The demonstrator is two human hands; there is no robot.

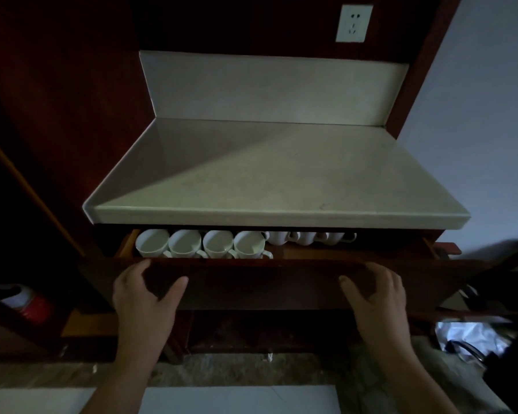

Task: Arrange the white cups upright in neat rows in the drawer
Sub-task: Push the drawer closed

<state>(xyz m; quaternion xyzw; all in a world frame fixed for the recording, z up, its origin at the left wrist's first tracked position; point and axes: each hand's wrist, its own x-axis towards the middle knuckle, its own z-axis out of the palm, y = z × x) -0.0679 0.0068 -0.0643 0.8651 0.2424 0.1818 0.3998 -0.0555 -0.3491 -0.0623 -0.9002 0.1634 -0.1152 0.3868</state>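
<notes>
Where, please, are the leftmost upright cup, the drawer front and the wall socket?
leftmost upright cup (152, 242): head view, inside its open mouth.
drawer front (260, 282): head view, bare panel between the hands.
wall socket (354, 23): head view, middle of its faceplate.

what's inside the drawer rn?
In the drawer: a front row of four upright white cups at left. Further cups sit behind at right, mostly tucked under the countertop; their count and orientation can't be told. Anything deeper is covered.
</notes>
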